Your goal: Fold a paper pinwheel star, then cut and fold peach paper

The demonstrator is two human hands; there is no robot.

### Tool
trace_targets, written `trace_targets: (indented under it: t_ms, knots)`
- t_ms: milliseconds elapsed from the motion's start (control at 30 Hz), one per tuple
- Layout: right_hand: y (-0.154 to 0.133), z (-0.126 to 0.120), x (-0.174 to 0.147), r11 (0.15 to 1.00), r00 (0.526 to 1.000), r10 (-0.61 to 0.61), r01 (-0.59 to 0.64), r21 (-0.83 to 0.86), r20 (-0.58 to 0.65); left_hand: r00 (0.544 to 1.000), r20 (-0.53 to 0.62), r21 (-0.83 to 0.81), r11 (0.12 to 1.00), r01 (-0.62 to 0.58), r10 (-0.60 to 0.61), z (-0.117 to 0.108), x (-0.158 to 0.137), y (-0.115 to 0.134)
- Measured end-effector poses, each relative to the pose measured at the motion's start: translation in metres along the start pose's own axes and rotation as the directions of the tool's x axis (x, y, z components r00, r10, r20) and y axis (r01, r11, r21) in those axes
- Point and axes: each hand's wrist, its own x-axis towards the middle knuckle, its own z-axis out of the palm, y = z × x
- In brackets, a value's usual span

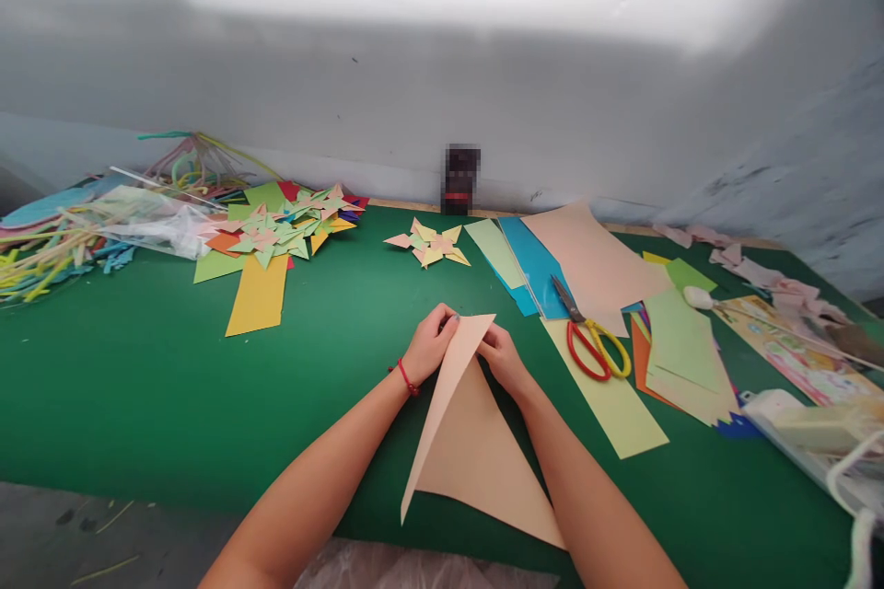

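Note:
A large peach sheet of paper point(476, 451) is bent over on itself in front of me, its lower edge resting on the green table. My left hand point(433, 345) grips the folded top edge, the thumb lying on the paper and the other fingers behind it. At the right corner of the same edge, my right hand point(503, 357) pinches the sheet; some of its fingers are hidden by the paper. Beyond both hands lie folded paper stars point(429, 244) in yellow, pink and green.
Scissors point(587, 331) with red and yellow handles rest on coloured paper sheets point(600, 262) at the right. More paper stars point(276, 235) and a yellow strip point(257, 296) lie at the left, near bundled strips point(62, 239). A power strip point(808, 428) with a white cable is at the right edge.

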Motion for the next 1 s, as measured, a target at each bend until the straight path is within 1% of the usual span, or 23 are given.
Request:
trace_targets:
  t_ms: [100, 200, 300, 433, 600, 767, 1000]
  knots:
    - [0.0, 0.001, 0.0, 1.0, 1.0, -0.004, 0.004, 0.005, 0.016, 0.999, -0.036, -0.004, 1.0, 0.01, -0.01, 0.002, 0.0, -0.001]
    - [-0.001, 0.002, 0.0, 0.999, 1.0, -0.02, 0.02, -0.027, -0.021, 0.998, -0.059, -0.011, 1.0, 0.019, -0.02, 0.004, 0.001, -0.002]
    - [-0.003, 0.002, 0.0, 0.996, 0.997, -0.054, 0.05, -0.077, -0.057, 0.998, -0.052, -0.014, 1.0, 0.023, -0.024, 0.005, 0.001, -0.002]
    - [-0.006, 0.001, 0.0, 0.987, 0.994, -0.102, 0.095, -0.129, -0.046, 0.999, -0.035, 0.015, 0.999, 0.028, -0.028, 0.004, 0.001, 0.0]
    - [-0.007, 0.001, 0.001, 0.977, 0.996, -0.085, 0.075, -0.202, -0.041, 0.998, -0.045, 0.08, 0.995, 0.051, -0.048, 0.003, -0.001, -0.001]
    - [-0.002, 0.001, 0.001, 0.949, 0.994, -0.078, 0.05, -0.311, -0.078, 0.997, -0.062, 0.157, 0.986, 0.049, -0.039, 0.003, -0.002, -0.002]
    - [0.003, -0.001, 0.001, 0.95, 0.995, -0.062, 0.035, -0.311, -0.078, 0.997, -0.068, 0.176, 0.983, 0.048, -0.037, 0.003, -0.002, -0.002]
